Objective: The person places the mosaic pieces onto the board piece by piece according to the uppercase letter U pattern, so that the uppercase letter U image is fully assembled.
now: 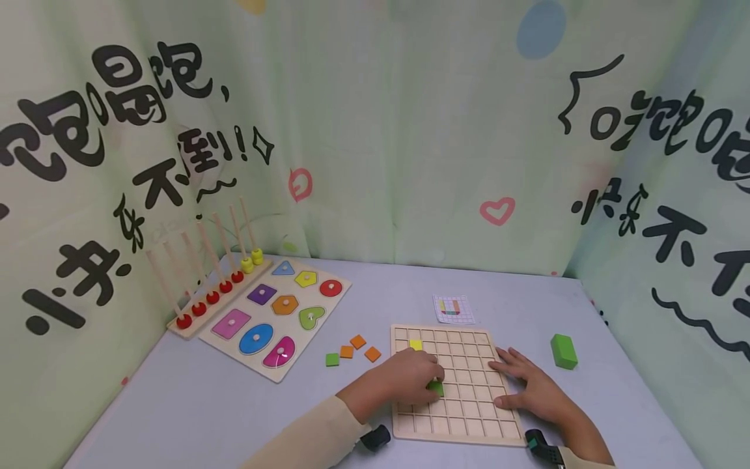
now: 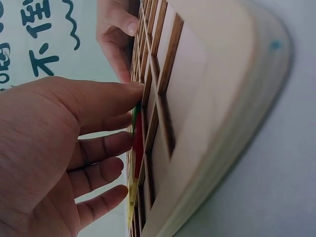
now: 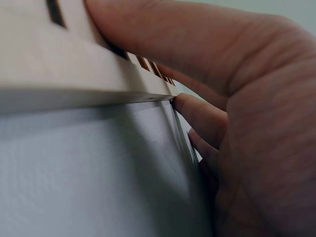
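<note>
left wrist adds red tile (image 2: 138, 150); left hand (image 1: 412, 376) pinches green tile (image 1: 436, 388), right hand (image 1: 532, 389) spread.

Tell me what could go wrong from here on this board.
The left hand pinches a green tile right beside the red tile, so its fingers might nudge that one out of place. The right hand touches the edge of the board; a push there could shift the board under the tile. The left forearm passes near a loose orange tile and might brush it away.
</note>
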A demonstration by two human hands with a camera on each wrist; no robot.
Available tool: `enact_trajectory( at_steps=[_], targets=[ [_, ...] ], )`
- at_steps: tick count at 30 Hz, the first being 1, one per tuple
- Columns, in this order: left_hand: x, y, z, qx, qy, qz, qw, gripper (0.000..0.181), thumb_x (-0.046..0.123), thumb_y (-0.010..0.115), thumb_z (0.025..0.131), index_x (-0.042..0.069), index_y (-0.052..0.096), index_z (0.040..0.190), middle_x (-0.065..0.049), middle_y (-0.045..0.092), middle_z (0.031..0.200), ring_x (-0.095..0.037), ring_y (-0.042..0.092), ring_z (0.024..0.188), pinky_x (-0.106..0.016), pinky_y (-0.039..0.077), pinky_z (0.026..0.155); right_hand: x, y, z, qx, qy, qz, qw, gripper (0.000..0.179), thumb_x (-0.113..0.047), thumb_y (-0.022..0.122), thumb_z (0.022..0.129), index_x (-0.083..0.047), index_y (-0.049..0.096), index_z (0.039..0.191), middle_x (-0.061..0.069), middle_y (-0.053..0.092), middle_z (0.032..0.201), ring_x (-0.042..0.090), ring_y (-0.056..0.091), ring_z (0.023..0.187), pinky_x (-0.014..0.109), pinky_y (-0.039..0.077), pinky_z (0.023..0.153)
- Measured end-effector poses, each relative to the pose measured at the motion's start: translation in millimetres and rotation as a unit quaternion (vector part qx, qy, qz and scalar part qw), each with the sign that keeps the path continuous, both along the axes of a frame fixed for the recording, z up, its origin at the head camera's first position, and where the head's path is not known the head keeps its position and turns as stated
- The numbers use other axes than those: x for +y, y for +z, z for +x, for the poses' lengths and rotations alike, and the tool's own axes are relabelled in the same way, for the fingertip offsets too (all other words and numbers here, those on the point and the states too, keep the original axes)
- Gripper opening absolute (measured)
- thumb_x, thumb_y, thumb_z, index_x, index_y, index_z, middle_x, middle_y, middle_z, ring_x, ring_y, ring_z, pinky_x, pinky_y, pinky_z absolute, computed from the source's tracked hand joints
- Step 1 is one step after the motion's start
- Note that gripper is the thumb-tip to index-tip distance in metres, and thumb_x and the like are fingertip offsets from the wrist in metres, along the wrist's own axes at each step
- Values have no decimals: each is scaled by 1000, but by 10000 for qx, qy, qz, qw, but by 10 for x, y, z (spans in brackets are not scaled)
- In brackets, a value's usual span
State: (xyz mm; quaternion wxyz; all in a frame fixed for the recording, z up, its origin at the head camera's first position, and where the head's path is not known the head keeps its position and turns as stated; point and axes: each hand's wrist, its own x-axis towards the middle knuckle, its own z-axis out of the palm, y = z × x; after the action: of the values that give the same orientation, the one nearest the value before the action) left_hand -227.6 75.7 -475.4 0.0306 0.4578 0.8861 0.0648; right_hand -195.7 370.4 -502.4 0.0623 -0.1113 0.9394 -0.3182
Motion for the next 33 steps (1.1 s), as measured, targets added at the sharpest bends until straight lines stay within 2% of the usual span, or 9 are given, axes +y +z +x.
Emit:
enact_trajectory(
  at_steps=[8, 17, 20, 26, 33],
  targets=[
    [-73, -34, -20, 188, 21, -4, 9998, 29, 42, 72, 86, 27, 72, 111, 17, 57, 87, -1, 45, 70, -21, 40, 73, 7, -13, -14, 2, 8, 53, 10000, 83, -43, 85, 67, -4, 57, 135, 19, 31, 153, 48, 14, 141, 71, 16, 102],
    [-414, -25, -28, 134, 228, 129, 9996, 26, 38, 73, 85, 28, 73, 109, 18, 60, 95, -2, 50, 84, -25, 44, 82, 9, -18, -15, 28, 1, 83, 10000, 83, -44, 84, 67, -6, 58, 135, 20, 32, 153, 48, 14, 141, 71, 16, 102],
    [-562, -13, -29, 200, 409, 101, 9989, 26, 38, 73, 85, 28, 72, 110, 17, 61, 96, -4, 52, 88, -27, 45, 86, 25, -22, -22, 44, -23, 112, 9999, 84, -46, 84, 66, -5, 57, 135, 19, 31, 153, 48, 14, 141, 71, 16, 102],
    [-881, 15, -44, 89, 950, 101, 9954, 37, 42, 76, 83, 27, 70, 116, 13, 63, 105, -7, 56, 99, -28, 46, 91, 45, -29, -31, 88, -11, 48, 9999, 84, -47, 84, 67, -4, 58, 134, 18, 31, 153, 48, 14, 141, 72, 15, 101],
    [-1208, 11, -74, -75, 1422, 24, 9898, 41, 42, 79, 80, 27, 70, 118, 10, 62, 108, -9, 55, 100, -31, 46, 91, 18, -30, -16, 56, -31, 9, 10000, 83, -46, 84, 66, -6, 59, 134, 18, 32, 153, 47, 14, 141, 71, 15, 102]
  ],
)
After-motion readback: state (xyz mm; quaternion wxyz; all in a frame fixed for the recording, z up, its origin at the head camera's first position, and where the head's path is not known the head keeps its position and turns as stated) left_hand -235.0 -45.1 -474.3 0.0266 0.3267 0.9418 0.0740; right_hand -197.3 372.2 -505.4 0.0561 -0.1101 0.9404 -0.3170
